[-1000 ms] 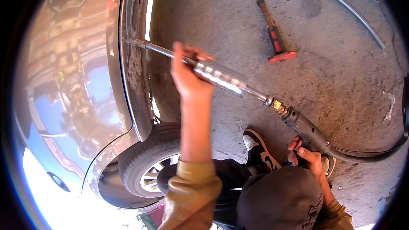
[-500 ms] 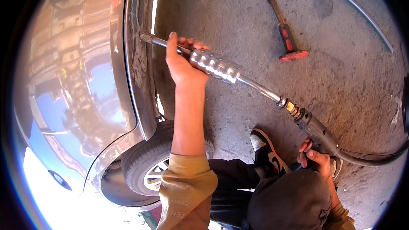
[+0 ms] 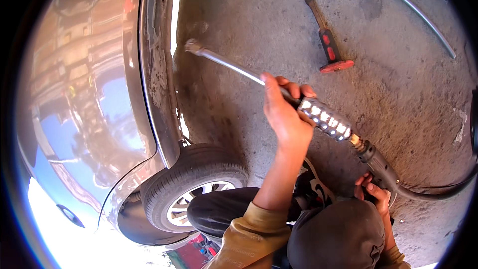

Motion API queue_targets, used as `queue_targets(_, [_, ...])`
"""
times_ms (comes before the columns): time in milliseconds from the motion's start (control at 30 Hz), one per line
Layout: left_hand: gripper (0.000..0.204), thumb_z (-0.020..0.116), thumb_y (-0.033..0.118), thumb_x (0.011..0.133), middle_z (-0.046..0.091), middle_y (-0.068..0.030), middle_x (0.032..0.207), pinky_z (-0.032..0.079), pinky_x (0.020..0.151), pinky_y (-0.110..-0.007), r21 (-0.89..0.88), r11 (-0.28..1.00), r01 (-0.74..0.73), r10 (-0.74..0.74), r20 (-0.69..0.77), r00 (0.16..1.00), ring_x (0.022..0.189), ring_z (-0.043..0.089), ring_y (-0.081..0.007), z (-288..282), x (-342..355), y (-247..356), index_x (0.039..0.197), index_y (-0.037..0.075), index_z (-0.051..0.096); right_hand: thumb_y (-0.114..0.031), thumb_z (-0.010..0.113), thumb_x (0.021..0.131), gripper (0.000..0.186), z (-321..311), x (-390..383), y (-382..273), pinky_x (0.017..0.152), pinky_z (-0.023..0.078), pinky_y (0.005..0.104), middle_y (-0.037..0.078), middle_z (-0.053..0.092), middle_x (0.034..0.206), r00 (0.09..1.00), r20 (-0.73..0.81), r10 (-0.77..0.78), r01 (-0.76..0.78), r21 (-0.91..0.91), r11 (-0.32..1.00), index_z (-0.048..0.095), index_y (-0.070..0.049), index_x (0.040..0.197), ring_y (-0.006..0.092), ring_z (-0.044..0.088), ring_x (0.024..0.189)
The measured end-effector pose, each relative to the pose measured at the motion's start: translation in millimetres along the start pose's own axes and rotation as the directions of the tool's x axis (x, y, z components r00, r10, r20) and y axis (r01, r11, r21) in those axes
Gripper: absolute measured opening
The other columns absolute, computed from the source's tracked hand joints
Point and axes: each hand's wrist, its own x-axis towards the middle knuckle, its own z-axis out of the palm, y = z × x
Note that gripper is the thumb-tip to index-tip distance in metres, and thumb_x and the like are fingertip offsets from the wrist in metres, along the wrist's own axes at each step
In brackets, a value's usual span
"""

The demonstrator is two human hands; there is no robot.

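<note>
A slide hammer dent puller (image 3: 229, 64) runs slantwise in front of me. It has a thin metal shaft, a shiny ribbed sliding weight (image 3: 326, 119) and a dark rear body (image 3: 381, 164). My left hand (image 3: 289, 112) is closed around the shaft and the front end of the weight, which sits far back near the body. My right hand (image 3: 376, 194) is curled at the body's underside, its grip partly hidden. The puller's tip (image 3: 193, 46) hangs apart from the car's scraped sill (image 3: 158, 65).
The glossy car side (image 3: 89, 94) fills the left, with a wheel (image 3: 194, 189) at lower left. A chisel with a red hand guard (image 3: 328, 45) and a curved metal bar (image 3: 418, 12) lie on the concrete floor. A thick cable (image 3: 433, 194) trails right from the puller.
My left hand and the ribbed weight have moved back along the shaft, down and right. The puller's tip has come away from the sill. My right hand is lower by a little.
</note>
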Motion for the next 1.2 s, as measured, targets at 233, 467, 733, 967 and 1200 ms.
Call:
queue_targets(233, [0.048, 0.050, 0.055, 0.091, 0.039, -0.0035, 0.061, 0.046, 0.058, -0.037, 0.095, 0.985, -0.141, 0.139, 0.021, 0.990, 0.056, 0.050, -0.0214, 5.9, 10.0, 42.7, 0.084, 0.008, 0.041, -0.016, 0.066, 0.079, 0.029, 31.3, 20.1, -0.2, 0.060, 0.045, 0.0331, 0.021, 0.061, 0.089, 0.975, 0.148, 0.168, -0.171, 0.007, 0.985, 0.053, -0.002, 0.100, 0.0227, 0.056, 0.061])
queue_targets(467, [0.042, 0.051, 0.051, 0.092, 0.039, -0.0026, 0.067, 0.044, 0.065, -0.038, 0.100, 0.986, -0.132, 0.128, 0.049, 0.991, 0.060, 0.045, -0.0189, 1.5, 15.8, 44.1, 0.083, 0.011, 0.042, -0.014, 0.064, 0.078, 0.027, 38.9, 25.1, 0.3, 0.061, 0.045, 0.0326, 0.020, 0.061, 0.087, 0.978, 0.144, 0.150, -0.160, 0.062, 0.985, 0.053, -0.001, 0.099, 0.0220, 0.054, 0.060])
queue_targets(733, [0.042, 0.055, 0.051, 0.090, 0.039, -0.0019, 0.068, 0.044, 0.066, -0.037, 0.072, 0.991, -0.110, 0.107, 0.039, 0.993, 0.060, 0.046, -0.0182, 5.1, 16.4, 45.0, 0.083, 0.012, 0.042, -0.012, 0.064, 0.078, 0.024, 42.9, 24.9, -2.7, 0.061, 0.045, 0.0323, 0.020, 0.061, 0.086, 0.984, 0.132, 0.122, -0.130, 0.051, 0.990, 0.053, -0.001, 0.097, 0.0217, 0.054, 0.059])
queue_targets(967, [0.043, 0.054, 0.049, 0.091, 0.038, -0.0038, 0.066, 0.045, 0.058, -0.037, 0.065, 0.989, -0.136, 0.135, 0.022, 0.991, 0.056, 0.047, -0.0197, 8.4, 18.4, 45.0, 0.084, 0.008, 0.041, -0.009, 0.063, 0.080, 0.022, 42.3, 27.1, -3.2, 0.060, 0.045, 0.0325, 0.020, 0.062, 0.086, 0.980, 0.168, 0.105, -0.117, 0.068, 0.991, 0.054, 0.000, 0.097, 0.0215, 0.054, 0.059])
queue_targets(1200, [0.034, 0.058, 0.044, 0.090, 0.038, 0.0008, 0.063, 0.043, 0.064, -0.036, 0.076, 0.986, -0.148, 0.149, -0.010, 0.989, 0.058, 0.044, -0.0150, 10.4, 9.2, 46.3, 0.078, 0.014, 0.044, -0.015, 0.063, 0.078, 0.023, 35.5, 27.0, 2.3, 0.058, 0.042, 0.0329, 0.020, 0.060, 0.089, 0.979, 0.165, 0.122, -0.118, -0.034, 0.992, 0.053, -0.002, 0.095, 0.0200, 0.051, 0.059])
